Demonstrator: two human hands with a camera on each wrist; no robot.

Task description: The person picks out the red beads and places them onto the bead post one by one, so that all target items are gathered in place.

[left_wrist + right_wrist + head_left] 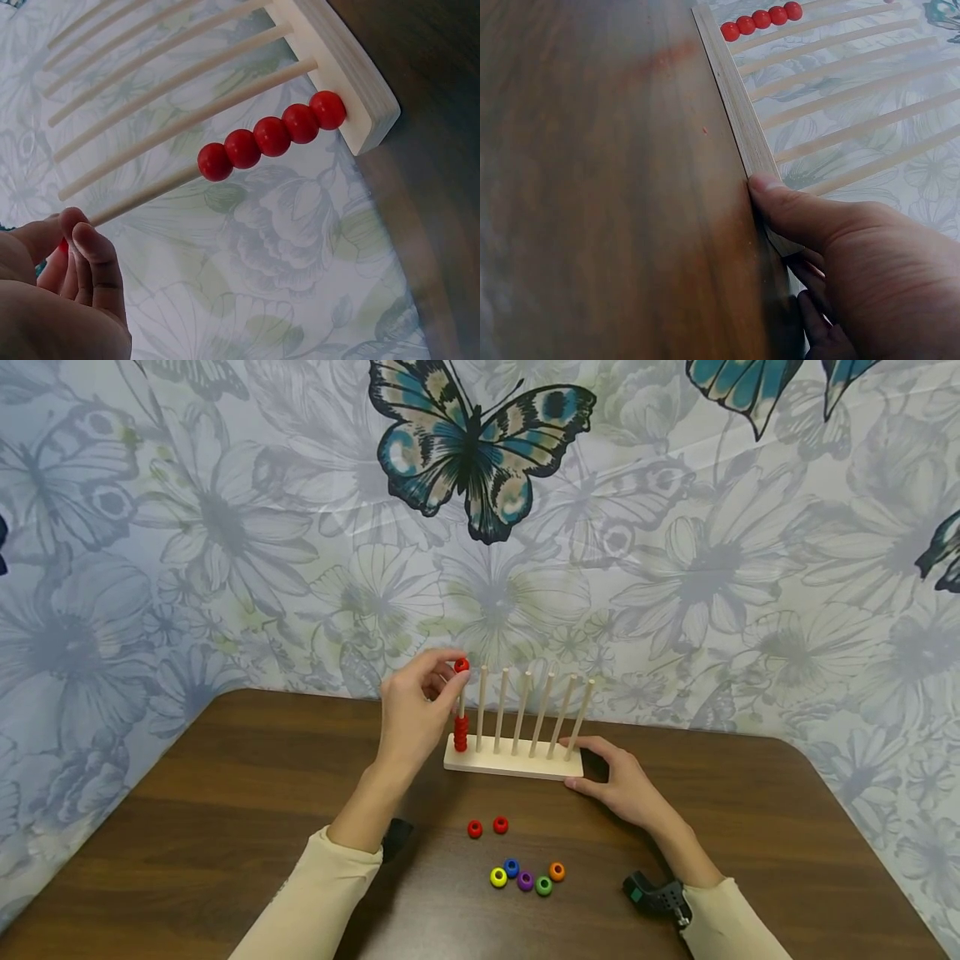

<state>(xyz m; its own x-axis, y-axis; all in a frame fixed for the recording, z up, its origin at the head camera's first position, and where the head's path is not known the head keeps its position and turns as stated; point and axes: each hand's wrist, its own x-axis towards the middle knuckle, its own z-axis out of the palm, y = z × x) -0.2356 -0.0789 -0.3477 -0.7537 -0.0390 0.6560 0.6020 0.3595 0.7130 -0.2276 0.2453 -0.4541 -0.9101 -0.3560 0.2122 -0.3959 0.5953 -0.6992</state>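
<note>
Head view: the left hand [417, 714] pinches a round red bead [461, 665] at the tip of the leftmost pale wooden peg [461, 703]; the right hand [624, 783] grips the right end of a flat pale wooden base [513, 764]. Left wrist view: five stacked red beads [271, 136] share that peg; the pinched one is probably light, hard, slippery, best held by its sides. Right wrist view: the thumb [799, 210] presses the base, likely stiff.
</note>
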